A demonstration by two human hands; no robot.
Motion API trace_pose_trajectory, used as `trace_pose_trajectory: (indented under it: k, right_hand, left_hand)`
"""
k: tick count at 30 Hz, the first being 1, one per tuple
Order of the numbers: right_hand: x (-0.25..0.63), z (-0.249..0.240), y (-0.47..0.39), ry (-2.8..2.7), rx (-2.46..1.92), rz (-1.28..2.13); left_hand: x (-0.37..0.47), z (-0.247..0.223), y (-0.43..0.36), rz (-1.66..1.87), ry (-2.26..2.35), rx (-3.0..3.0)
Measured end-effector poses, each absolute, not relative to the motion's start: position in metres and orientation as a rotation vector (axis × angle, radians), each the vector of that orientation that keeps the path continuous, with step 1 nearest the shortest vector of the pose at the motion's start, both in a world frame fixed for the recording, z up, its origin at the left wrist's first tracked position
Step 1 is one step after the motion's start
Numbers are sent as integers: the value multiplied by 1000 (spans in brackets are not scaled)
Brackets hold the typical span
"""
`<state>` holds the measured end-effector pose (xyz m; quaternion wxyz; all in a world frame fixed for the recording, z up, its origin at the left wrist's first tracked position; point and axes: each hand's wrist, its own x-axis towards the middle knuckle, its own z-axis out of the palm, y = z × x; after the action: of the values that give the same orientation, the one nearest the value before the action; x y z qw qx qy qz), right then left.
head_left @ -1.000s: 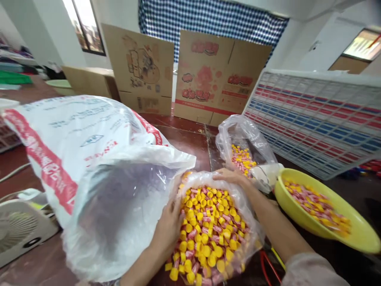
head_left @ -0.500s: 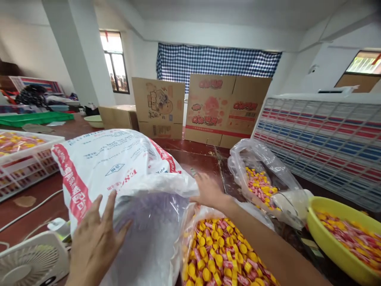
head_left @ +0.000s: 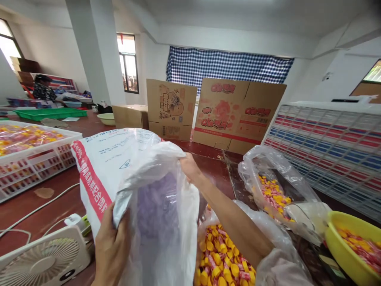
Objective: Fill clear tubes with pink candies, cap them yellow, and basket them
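Note:
A large white woven sack with red and blue print lies with its mouth towards me, and its clear inner lining shows purplish contents. My left hand is closed on the near left edge of the mouth. At the far right of the rim, my right hand grips the sack too. Below my right forearm, a clear bag holds yellow-capped pink pieces. Another clear bag with similar pieces lies to the right, beside a yellow basin of them.
A white fan stands at the near left, with a cable behind it. A filled white crate is farther left. Cardboard boxes stand at the back, and a wire rack at right. A person is far left.
My left hand has closed on the sack's edge. My right hand has lifted the far rim, and the mouth stands higher and wider. The view has turned left.

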<state>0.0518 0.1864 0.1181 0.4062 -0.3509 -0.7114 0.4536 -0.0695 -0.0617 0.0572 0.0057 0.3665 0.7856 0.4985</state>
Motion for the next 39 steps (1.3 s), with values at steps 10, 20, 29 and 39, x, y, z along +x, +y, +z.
trace_pose_trajectory:
  k: [10, 20, 29, 39]
  right_hand:
    - [93, 80, 198, -1873, -886, 1196]
    - [159, 78, 212, -2165, -1245, 668]
    - [266, 85, 103, -2243, -1102, 174]
    - [351, 32, -30, -2482, -1212, 202]
  left_hand:
    - [-61, 39, -61, 1783, 2254, 1006]
    - [-58, 58, -40, 1549, 2201, 1338]
    - [-35, 30, -118, 1282, 2486, 2427]
    - [-2, -42, -102, 222, 1958, 2627]
